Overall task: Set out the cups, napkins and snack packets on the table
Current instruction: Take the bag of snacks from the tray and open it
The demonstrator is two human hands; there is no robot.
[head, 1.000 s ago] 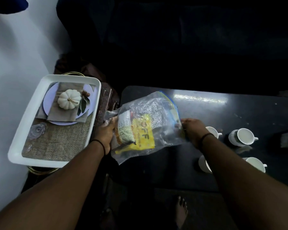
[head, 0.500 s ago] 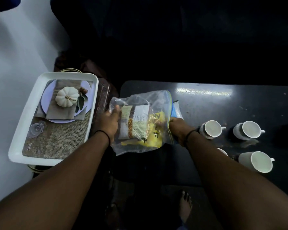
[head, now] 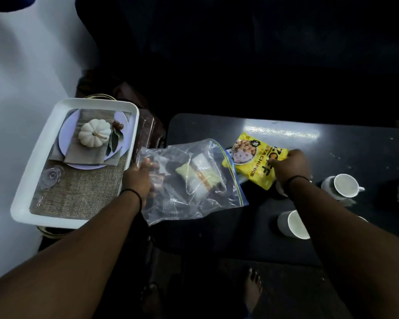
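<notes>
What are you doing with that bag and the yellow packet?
A person is unpacking snacks. The left hand grips the clear zip bag, which has another packet inside. The right hand holds the yellow snack packet outside the bag's mouth, above the dark table. White cups stand on the table to the right. A white tray with a small white pumpkin sits to the left.
</notes>
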